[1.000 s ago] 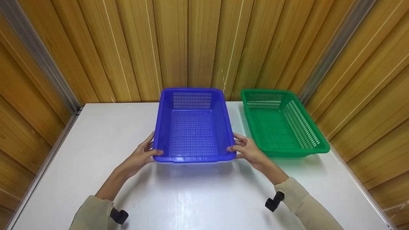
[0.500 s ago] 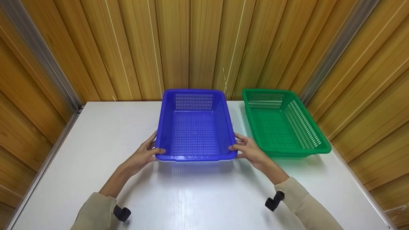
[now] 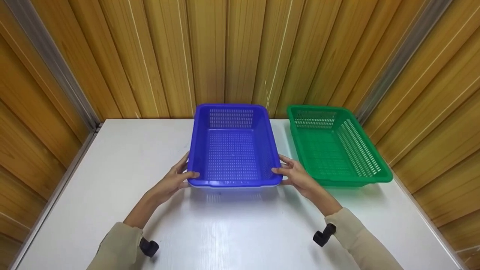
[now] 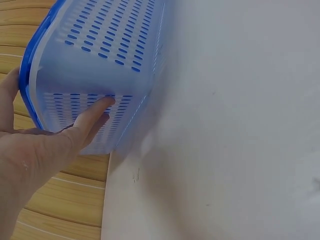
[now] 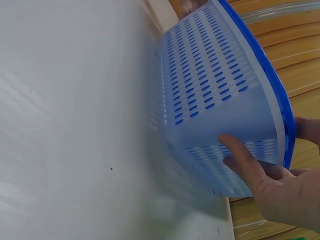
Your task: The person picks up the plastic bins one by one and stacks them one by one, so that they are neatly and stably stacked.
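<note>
A blue plastic basket (image 3: 232,153) sits nested inside a whitish translucent basket (image 4: 75,70), whose slotted walls show in both wrist views. At the near left corner my left hand (image 3: 170,183) grips the pair, thumb over the blue rim and fingers against the pale outer wall. My right hand (image 3: 300,178) holds the near right corner the same way; its fingers (image 5: 242,157) press on the slotted outside. Whether the baskets rest fully on the table cannot be told. Both baskets' openings face up, and no item shows inside the blue one.
A green slotted basket (image 3: 324,153) stands on the white table (image 3: 232,228), close to the right of the blue one. Wood-patterned panels (image 3: 240,52) wall the table at the back and sides. Each sleeve carries a small black device (image 3: 149,247) at the cuff.
The whole head view has drifted slightly, so everything appears a little further right. The blue basket's near rim is slightly higher in view. Both hands keep their hold.
</note>
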{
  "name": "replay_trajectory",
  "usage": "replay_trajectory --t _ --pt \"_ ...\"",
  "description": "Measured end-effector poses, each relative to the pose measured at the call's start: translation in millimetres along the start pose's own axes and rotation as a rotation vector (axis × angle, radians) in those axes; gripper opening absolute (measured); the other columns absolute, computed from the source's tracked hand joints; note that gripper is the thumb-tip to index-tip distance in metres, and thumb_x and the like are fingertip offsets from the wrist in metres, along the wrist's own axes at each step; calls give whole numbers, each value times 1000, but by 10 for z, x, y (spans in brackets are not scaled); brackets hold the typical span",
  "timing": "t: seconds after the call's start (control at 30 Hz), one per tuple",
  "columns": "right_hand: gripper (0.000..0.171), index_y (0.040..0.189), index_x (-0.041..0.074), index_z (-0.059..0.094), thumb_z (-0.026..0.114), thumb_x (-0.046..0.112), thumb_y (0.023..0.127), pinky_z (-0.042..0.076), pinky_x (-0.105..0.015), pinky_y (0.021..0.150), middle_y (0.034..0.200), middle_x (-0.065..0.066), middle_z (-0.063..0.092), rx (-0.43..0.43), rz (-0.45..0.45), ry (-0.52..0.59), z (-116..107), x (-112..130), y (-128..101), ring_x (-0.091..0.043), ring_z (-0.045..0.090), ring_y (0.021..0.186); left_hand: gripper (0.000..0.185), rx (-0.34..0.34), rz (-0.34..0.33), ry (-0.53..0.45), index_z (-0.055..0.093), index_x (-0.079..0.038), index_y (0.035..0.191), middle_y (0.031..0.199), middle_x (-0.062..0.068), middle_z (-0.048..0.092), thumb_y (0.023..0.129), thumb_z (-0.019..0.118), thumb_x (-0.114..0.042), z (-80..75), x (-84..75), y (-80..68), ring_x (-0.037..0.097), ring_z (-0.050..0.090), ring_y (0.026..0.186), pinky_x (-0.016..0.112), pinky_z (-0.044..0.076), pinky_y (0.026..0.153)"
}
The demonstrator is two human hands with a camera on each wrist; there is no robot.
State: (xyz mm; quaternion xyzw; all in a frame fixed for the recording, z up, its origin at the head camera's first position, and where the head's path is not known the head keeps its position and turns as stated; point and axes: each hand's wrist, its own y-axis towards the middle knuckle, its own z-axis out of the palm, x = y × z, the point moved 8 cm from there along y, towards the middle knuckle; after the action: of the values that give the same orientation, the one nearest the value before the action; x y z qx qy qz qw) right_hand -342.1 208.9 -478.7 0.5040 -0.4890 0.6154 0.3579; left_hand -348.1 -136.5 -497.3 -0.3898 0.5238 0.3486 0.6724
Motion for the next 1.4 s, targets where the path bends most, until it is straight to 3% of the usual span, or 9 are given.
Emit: replay_trajectory --t 0.37,0.67,0.77,0.87,1.0,1.13,1.27,1.4 --pt "77 164 7 15 61 15 102 50 -57 106 158 -30 39 25 -11 -6 -28 30 -60 -33 59 132 97 2 -26 109 -1 -32 165 170 18 16 98 69 -27 75 -20 -19 42 37 150 49 43 117" --pt "77 164 8 15 61 12 102 55 -51 102 157 -31 40 33 -16 8 -14 119 -79 -30 65 126 97 12 -22 136 2 -31 166 169 19 22 97 70 -26 43 -105 25 41 40 148 47 44 116" --pt "78 164 7 15 61 13 102 55 -48 103 158 -31 37 47 -10 6 -10 134 -119 -31 63 129 97 4 -24 183 2 -29 166 169 17 21 97 71 -30 18 -149 7 40 38 150 49 43 117" --pt "78 164 4 12 59 12 103 54 -45 106 162 -31 31 81 -3 9 -20 162 -212 -33 56 137 97 -42 -9 263 1 -24 166 171 15 17 97 69 -35 -49 -237 -51 38 29 155 54 33 122" --pt "75 163 0 10 56 11 104 49 -42 111 166 -30 23 136 -23 -1 -79 271 -365 -36 44 147 87 -153 75 393 14 -16 166 171 16 20 99 67 -36 -144 -476 -142 38 21 157 59 24 125" --pt "71 163 1 13 54 13 106 48 -39 113 167 -27 23 156 -54 -48 -227 424 -490 -40 37 150 66 -224 209 460 36 -9 158 165 16 35 101 64 -25 -136 -776 -202 37 29 154 56 33 122" --pt "68 163 3 17 53 16 106 49 -37 111 166 -24 28 135 -73 -96 -457 553 -588 -37 40 149 56 -216 317 458 42 -5 154 158 18 44 102 61 -13 22 -1015 -212 37 39 148 52 41 118" --pt "65 162 5 20 52 17 107 51 -37 110 162 -17 40 97 -84 -106 -738 644 -701 -22 53 141 53 -163 354 462 45 -5 152 153 19 51 102 60 -11 320 -1138 -146 37 48 142 50 46 114"
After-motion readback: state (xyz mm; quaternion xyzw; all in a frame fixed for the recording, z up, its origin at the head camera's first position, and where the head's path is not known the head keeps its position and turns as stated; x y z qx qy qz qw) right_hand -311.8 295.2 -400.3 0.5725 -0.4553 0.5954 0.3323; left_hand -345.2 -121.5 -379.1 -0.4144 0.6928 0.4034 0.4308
